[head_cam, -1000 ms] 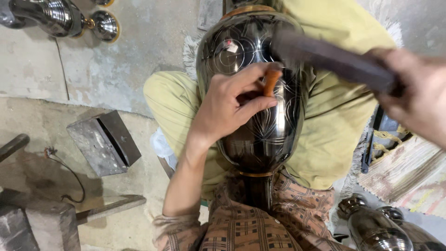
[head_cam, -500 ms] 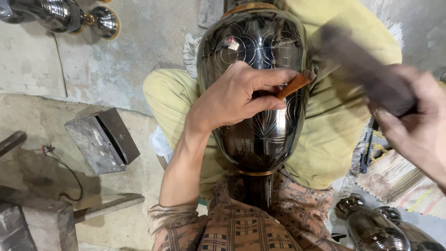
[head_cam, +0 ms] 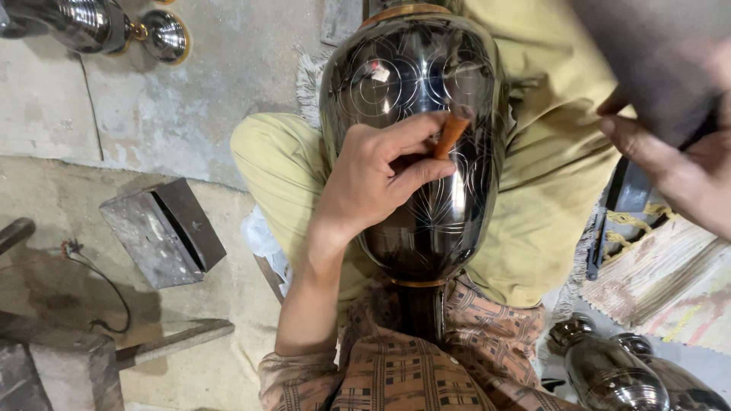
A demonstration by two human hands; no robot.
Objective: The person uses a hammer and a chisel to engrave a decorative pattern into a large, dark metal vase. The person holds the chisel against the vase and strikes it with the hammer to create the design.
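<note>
Clutter on concrete floor (head_cam: 175,114): grey metal box (head_cam: 164,232) left, flat metal bar (head_cam: 171,342) near it, two polished vessels (head_cam: 617,369) lower right, one more (head_cam: 84,23) top left. One large engraved metal vase (head_cam: 419,144) lies across lap (dark, glossy, circle and petal lines). Left hand (head_cam: 373,179) on it, grip closed on orange-handled chisel (head_cam: 451,135). Right hand (head_cam: 678,164) raised, blurred dark tool (head_cam: 655,61) in grip.

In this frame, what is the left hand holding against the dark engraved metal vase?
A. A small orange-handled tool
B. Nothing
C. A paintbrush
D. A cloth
A: the left hand pinches a small orange-handled tool against the dark engraved vase lying across the lap.
</note>
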